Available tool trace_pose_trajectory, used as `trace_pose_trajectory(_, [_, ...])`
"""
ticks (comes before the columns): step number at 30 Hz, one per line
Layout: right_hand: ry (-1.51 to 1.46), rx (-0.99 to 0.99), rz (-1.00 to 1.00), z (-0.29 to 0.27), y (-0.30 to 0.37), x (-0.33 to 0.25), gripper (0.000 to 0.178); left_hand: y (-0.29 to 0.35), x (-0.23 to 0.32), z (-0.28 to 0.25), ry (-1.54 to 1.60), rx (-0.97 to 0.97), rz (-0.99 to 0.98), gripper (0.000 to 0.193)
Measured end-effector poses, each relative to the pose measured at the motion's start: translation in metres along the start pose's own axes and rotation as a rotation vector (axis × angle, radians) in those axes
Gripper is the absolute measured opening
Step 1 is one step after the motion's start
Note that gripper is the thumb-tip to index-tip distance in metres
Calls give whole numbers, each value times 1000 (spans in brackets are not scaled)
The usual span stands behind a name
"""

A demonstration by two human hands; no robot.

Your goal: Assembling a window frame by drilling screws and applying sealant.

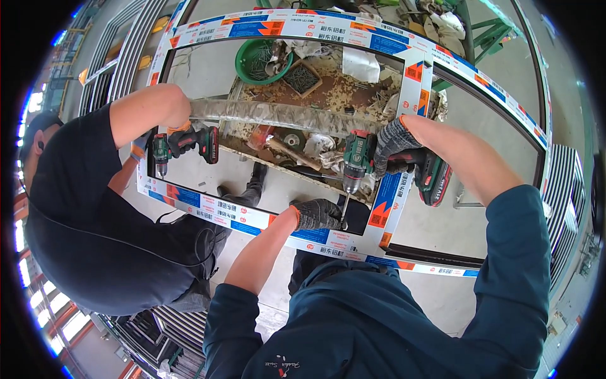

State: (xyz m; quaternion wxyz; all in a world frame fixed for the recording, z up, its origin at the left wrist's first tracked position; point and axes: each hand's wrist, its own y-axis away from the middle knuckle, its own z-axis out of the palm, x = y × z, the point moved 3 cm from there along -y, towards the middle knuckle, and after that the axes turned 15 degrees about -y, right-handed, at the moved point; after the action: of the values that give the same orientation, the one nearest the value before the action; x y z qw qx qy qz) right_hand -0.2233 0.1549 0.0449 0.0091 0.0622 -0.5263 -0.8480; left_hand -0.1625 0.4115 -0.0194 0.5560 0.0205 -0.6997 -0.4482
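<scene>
My right hand (394,148), in a dark grey knit glove, is wrapped round the grip of a green and black cordless drill (358,158). The drill points down, its long bit (346,205) reaching the near rail of a metal window frame (240,221) covered in printed blue, white and orange film. Beside the bit's tip is my gloved left hand (317,215), its fingers closed together. Whatever they pinch there is too small to make out. A dark square patch (358,218) shows just right of that hand, inside the frame's corner.
On the left a co-worker in black holds another cordless drill (208,145) at the frame's left end. Under the frame stands a worn bench (315,95) with a green bowl (240,63) of fasteners, an open box of screws (302,79) and a hammer (293,151). Metal profiles (568,208) are stacked at right.
</scene>
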Motion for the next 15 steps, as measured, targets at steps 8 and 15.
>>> trace_pose_trajectory(8, [68,-9,-33,0,2,-1,22,-2,-2,0,-60,25,25,22])
trace_pose_trajectory(15, [88,-49,-56,-2,-3,-2,24,-10,-26,-3,-20,-23,34,23])
